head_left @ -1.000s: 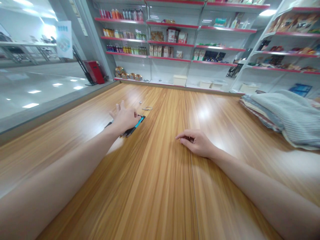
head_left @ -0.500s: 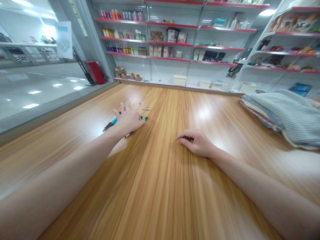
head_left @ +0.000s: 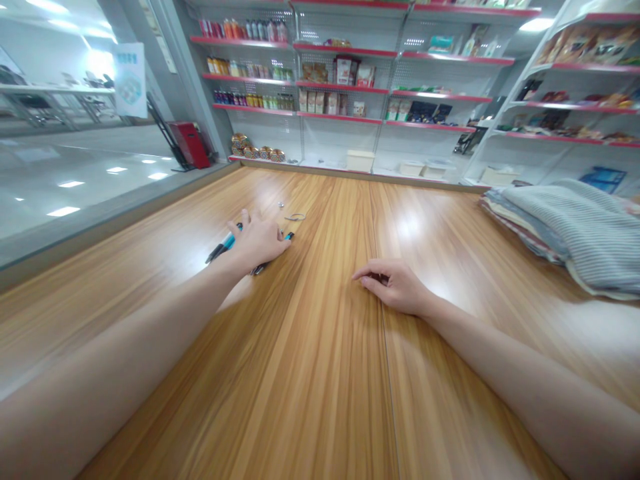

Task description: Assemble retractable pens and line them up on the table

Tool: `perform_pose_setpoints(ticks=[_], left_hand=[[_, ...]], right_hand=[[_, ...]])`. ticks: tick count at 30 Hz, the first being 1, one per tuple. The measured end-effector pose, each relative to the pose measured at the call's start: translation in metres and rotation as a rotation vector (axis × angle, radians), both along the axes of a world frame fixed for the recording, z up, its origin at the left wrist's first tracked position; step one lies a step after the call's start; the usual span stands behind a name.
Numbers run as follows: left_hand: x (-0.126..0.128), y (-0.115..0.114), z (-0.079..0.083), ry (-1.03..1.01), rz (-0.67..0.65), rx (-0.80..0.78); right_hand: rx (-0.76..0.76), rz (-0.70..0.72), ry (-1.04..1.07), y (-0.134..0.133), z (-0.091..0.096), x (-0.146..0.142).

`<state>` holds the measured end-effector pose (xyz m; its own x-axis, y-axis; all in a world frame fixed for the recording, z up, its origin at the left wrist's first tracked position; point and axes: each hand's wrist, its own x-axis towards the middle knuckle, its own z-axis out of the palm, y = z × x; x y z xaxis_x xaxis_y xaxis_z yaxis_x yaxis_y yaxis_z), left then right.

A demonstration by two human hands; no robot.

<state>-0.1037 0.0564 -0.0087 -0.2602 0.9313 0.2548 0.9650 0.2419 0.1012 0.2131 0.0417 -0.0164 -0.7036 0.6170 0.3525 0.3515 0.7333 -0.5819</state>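
My left hand [head_left: 257,238] reaches over several pens on the wooden table [head_left: 320,373]. Its outer fingers are spread, while the thumb and bent index finger close around a black and teal pen [head_left: 289,236] that runs under the palm. Another black and teal pen [head_left: 220,249] lies just left of this hand, partly covered by it. A thin ring-shaped item [head_left: 296,217] and a small shiny piece [head_left: 281,205] lie beyond the fingers. My right hand [head_left: 393,283] rests on the table with loosely curled fingers, thumb a little apart from the index, and nothing visible in it.
A stack of folded cloths [head_left: 575,233] lies at the table's right side. Behind the far edge stand shelves [head_left: 340,120] with bottles, packets and white bins [head_left: 360,161]. A red box [head_left: 189,145] stands on the floor at the far left.
The pen under my left hand has shifted and turned slightly, so more of its near end shows below the palm. My right hand has stayed in place.
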Motion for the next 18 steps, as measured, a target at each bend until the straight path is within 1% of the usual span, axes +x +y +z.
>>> perform_pose_setpoints(ticks=[6, 9, 13, 15, 16, 18], left_hand=[[0.003, -0.001, 0.000, 0.006, -0.040, 0.008], [0.006, -0.002, 0.003, 0.007, -0.059, 0.038], [0.012, -0.005, 0.017, -0.080, -0.077, 0.114], [0.016, -0.008, 0.026, -0.151, -0.099, 0.195], [0.019, -0.011, 0.030, -0.190, -0.138, 0.244], [0.026, -0.017, 0.038, -0.272, -0.260, 0.336]], right_hand=[[0.000, -0.001, -0.002, 0.000, -0.001, 0.000], [0.010, -0.003, -0.004, 0.001, -0.001, 0.000], [0.016, -0.005, -0.010, 0.000, 0.000, 0.000], [0.016, -0.005, -0.010, 0.000, 0.001, 0.000], [0.015, -0.005, -0.009, -0.001, 0.001, 0.000], [0.011, -0.005, -0.008, -0.001, 0.001, -0.001]])
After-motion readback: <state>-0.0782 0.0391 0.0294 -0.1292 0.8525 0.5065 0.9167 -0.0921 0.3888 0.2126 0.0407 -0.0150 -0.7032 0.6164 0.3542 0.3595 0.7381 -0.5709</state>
